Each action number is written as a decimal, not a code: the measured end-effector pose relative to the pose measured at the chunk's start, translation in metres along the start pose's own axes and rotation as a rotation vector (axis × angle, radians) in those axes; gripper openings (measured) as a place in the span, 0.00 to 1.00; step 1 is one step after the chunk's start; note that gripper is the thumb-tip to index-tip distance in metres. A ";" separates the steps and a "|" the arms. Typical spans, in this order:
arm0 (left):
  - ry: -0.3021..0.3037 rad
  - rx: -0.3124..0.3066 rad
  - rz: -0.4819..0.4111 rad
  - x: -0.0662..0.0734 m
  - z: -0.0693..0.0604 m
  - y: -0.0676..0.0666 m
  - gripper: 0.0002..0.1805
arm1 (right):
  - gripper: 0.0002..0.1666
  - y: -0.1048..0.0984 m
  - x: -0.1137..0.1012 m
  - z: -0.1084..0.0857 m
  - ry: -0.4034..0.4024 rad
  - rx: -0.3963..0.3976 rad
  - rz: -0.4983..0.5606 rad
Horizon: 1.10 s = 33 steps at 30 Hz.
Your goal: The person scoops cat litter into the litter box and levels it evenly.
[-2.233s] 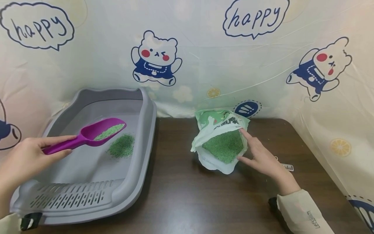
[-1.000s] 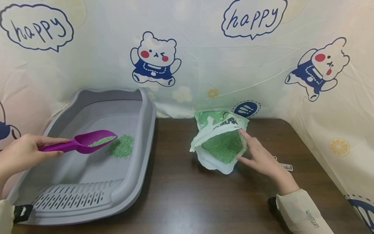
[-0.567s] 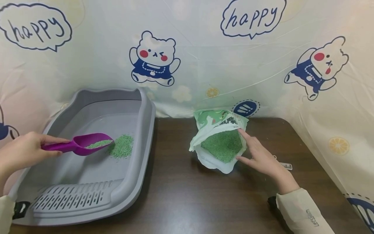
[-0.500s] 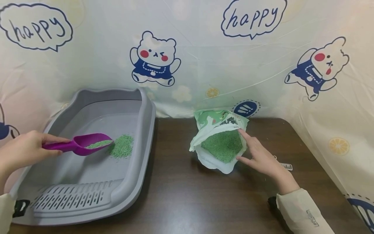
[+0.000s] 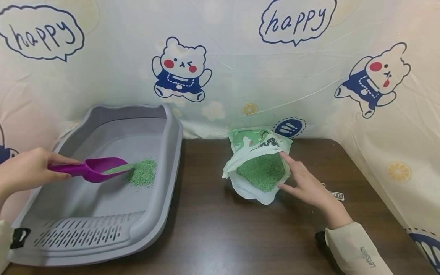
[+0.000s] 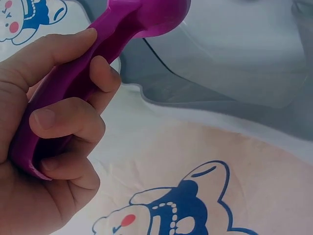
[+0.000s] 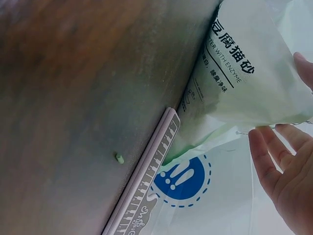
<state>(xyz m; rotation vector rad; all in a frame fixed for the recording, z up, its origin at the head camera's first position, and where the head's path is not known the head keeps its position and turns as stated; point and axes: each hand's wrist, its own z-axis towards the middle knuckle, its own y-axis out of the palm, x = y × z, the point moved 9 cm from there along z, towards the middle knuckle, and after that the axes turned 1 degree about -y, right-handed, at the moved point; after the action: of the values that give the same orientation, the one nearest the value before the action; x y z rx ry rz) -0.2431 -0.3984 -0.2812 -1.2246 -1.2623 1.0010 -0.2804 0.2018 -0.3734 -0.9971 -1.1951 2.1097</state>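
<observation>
holding pellets: scoop; bag; tray

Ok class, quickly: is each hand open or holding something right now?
Left hand: closed, holding the purple scoop.
Right hand: open, touching the litter bag.

**Legible markings recorded**

Backdrop cloth: the word "happy" appears twice, once in the left speech bubble and once in the right speech bubble. A round blue badge on the same cloth bears exclamation marks.

Cat litter bag: "豆腐猫砂" in large black characters; beneath, "TER WITH ENZYME", its start cut off; a smaller line ends "除臭净味". Its black print in the head view is illegible.

Piano-key strip: script lettering, apparently "Music".

Right sleeve: lettering beginning "Lets", remainder unclear.
</observation>
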 end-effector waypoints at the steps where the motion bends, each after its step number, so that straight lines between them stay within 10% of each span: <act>1: -0.002 -0.001 -0.001 -0.001 0.000 0.000 0.22 | 0.58 0.000 0.000 0.000 -0.002 0.002 -0.001; 11: -0.018 0.029 0.010 -0.014 -0.003 -0.002 0.22 | 0.59 -0.001 -0.001 -0.001 -0.010 0.009 -0.003; 33: 0.011 0.318 -0.059 0.005 -0.027 -0.031 0.18 | 0.59 0.003 0.000 0.001 0.024 -0.028 0.042</act>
<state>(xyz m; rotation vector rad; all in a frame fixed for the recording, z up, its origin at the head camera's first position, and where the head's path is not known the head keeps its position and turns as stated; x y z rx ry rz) -0.2187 -0.4000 -0.2478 -0.9404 -1.0759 1.1021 -0.2814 0.2003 -0.3760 -1.0662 -1.2052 2.1118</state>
